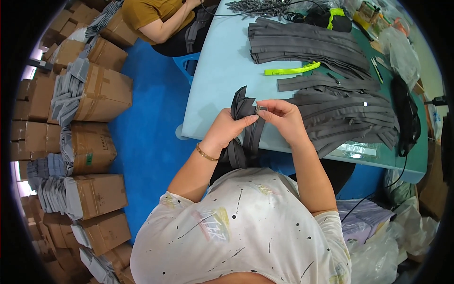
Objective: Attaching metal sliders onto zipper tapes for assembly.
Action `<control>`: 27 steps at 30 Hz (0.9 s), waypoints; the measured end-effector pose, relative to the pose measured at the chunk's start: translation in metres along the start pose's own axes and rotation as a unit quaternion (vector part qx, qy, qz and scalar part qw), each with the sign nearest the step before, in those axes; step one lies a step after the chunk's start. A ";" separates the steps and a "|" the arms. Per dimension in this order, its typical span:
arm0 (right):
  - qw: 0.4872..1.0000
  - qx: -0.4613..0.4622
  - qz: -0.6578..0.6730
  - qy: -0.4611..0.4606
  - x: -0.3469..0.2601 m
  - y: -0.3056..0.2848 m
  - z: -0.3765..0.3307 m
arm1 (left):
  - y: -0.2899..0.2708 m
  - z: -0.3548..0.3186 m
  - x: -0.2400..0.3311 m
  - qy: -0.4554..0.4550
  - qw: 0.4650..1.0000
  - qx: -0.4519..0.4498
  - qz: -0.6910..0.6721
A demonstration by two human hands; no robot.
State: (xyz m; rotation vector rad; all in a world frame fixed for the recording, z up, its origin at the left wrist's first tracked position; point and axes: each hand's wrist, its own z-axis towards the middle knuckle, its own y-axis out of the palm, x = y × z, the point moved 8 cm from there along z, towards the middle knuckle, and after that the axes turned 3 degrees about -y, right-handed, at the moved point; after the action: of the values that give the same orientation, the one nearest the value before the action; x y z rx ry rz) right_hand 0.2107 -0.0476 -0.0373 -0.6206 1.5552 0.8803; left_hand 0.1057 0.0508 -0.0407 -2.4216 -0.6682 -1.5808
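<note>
My left hand (226, 127) is closed around a folded bundle of dark grey zipper tape (244, 108), whose ends hang below my fingers toward my lap. Against the tape's edge, my right hand (286, 121) pinches a small metallic piece (258, 108) that looks like a zipper slider. Both thumbs nearly meet there, and the fingertips partly cover the piece. To the right of my hands, a fanned pile of dark grey zipper strips (347, 111) lies on the table. A second, neater stack of strips (302, 42) sits farther back.
A neon yellow strip (292, 70) lies between the stacks on the light blue table (213, 71). A black pouch (405, 116) and tweezers-like tool (377, 70) rest at right. Dark small parts (257, 6) are heaped at the back. Another person (158, 23) sits far left; cartons (104, 92) line the left.
</note>
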 end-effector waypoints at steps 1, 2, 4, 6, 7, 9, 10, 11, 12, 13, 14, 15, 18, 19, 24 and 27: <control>1.000 0.002 0.001 -0.004 0.001 0.000 0.000 | 0.001 0.000 0.001 0.000 1.000 0.000 -0.001; 1.000 0.003 0.003 -0.008 0.001 0.000 0.000 | 0.003 -0.001 0.004 0.007 1.000 0.001 0.002; 1.000 0.003 -0.012 -0.014 0.001 -0.001 -0.001 | 0.003 -0.002 0.006 0.013 1.000 0.001 0.004; 0.999 0.004 -0.026 -0.019 0.001 -0.001 -0.001 | 0.002 -0.001 0.003 0.002 1.000 0.004 0.011; 0.999 0.002 -0.026 -0.019 0.001 0.000 -0.002 | 0.002 -0.001 0.002 0.002 1.000 0.005 0.011; 1.000 -0.001 -0.025 -0.018 0.001 0.001 -0.002 | 0.000 -0.001 0.000 -0.003 1.000 0.012 0.011; 0.999 0.001 -0.029 -0.020 0.001 0.001 -0.003 | 0.000 0.000 -0.001 -0.004 1.000 0.012 0.010; 0.999 0.002 -0.032 -0.021 0.001 0.002 -0.003 | 0.000 0.000 0.000 0.000 1.000 0.012 0.009; 0.999 0.001 -0.033 -0.019 0.002 0.002 -0.003 | 0.001 0.000 0.000 0.005 1.000 0.011 0.008; 0.999 0.002 -0.038 -0.020 0.002 0.001 -0.003 | 0.002 0.000 -0.001 0.003 1.000 0.012 0.006; 0.999 0.002 -0.043 -0.020 0.003 0.001 -0.002 | 0.003 0.000 0.002 0.022 1.000 0.019 0.007; 0.999 0.000 -0.043 -0.017 0.004 0.001 -0.002 | 0.002 -0.001 0.004 0.040 0.999 0.026 0.007; 0.998 -0.004 -0.057 -0.021 0.002 0.003 -0.003 | 0.000 -0.001 0.001 0.012 1.000 0.011 0.021; 0.994 -0.004 -0.095 -0.048 -0.002 0.003 -0.003 | 0.000 -0.001 -0.002 0.010 1.000 0.013 0.019; 0.991 -0.005 -0.113 -0.075 -0.007 0.006 -0.005 | -0.001 0.005 -0.010 0.082 0.997 0.012 0.001; 0.994 0.015 -0.104 -0.043 -0.004 0.004 -0.005 | 0.001 0.002 -0.009 0.088 0.996 0.020 0.019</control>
State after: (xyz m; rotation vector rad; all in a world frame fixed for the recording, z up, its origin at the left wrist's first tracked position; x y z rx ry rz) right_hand 0.2049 -0.0498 -0.0321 -0.6997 1.3952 0.7165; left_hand 0.1042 0.0483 -0.0496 -2.2199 -0.6111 -1.7219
